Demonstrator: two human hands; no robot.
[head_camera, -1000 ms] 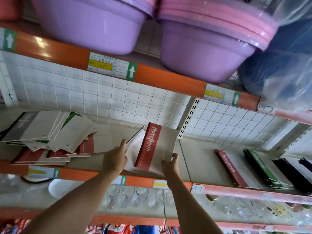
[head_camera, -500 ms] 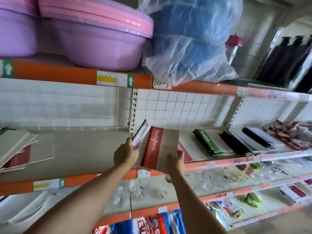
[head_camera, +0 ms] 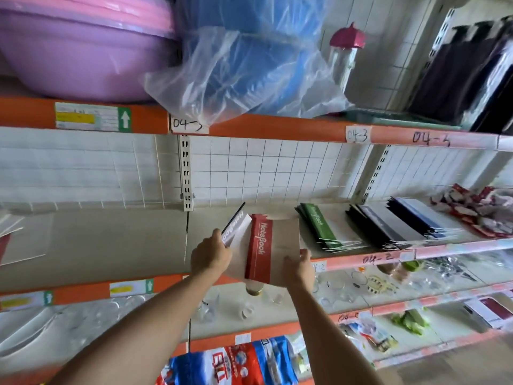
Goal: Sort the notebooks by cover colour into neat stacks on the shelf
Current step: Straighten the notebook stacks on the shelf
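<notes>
My right hand (head_camera: pixel 298 266) grips the lower right corner of a red-spined notebook (head_camera: pixel 273 247) held tilted over the shelf's front edge. My left hand (head_camera: pixel 211 254) grips a black-spined notebook (head_camera: pixel 236 227) just left of it, behind the red one. On the shelf (head_camera: pixel 111 245) to the right lie a stack of green notebooks (head_camera: pixel 319 226) and a stack of black and dark blue notebooks (head_camera: pixel 394 223). A few unsorted notebooks (head_camera: pixel 16 237) show at the far left edge.
Purple and pink basins (head_camera: pixel 77 43) and blue basins wrapped in plastic (head_camera: pixel 241 65) fill the shelf above. Red and white packets (head_camera: pixel 477 215) lie at the far right. Glassware (head_camera: pixel 249 298) stands on the shelf below, and bagged goods (head_camera: pixel 236 362) lower down.
My view has swung right along the shelf. Both hands have carried the red and black notebooks away from the messy left pile toward the sorted stacks.
</notes>
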